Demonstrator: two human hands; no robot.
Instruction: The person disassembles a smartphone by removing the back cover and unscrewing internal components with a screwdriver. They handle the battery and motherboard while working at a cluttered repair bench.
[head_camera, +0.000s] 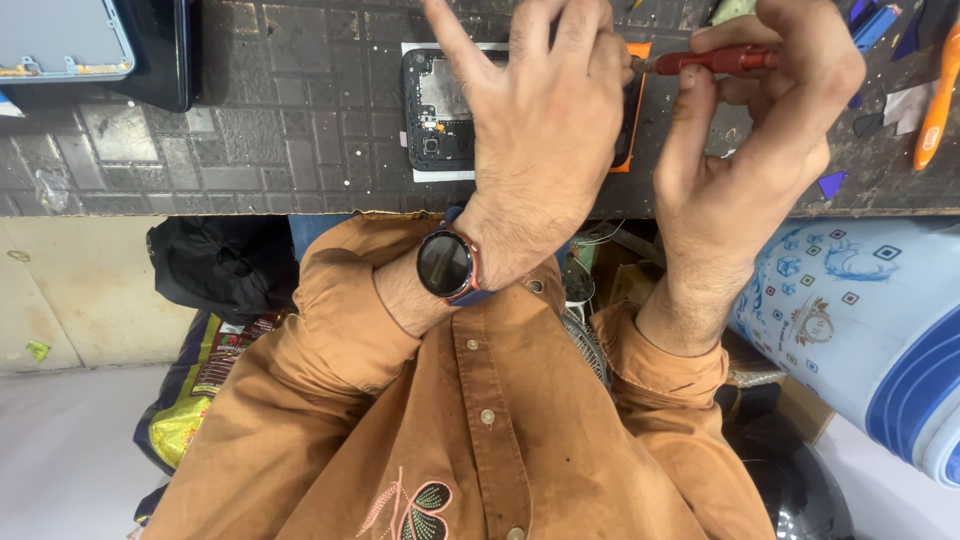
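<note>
An opened black phone (437, 110) with its back cover off lies on a white and orange pad on the dark work mat (250, 110). My left hand (545, 130), with a round watch (445, 265) on its wrist, rests over the phone and holds it down, fingers spread. My right hand (760, 150) grips a slim red screwdriver (715, 61) lying level. Its tip points left and meets the phone's right edge by my left thumb. Most of the phone's right half is hidden under my left hand.
A blue-framed device (60, 40) lies at the mat's far left corner. An orange pry tool (937, 100) and small blue picks sit at the right. Below the bench edge are a blue-and-white container (860, 310) and a black bag (215, 265).
</note>
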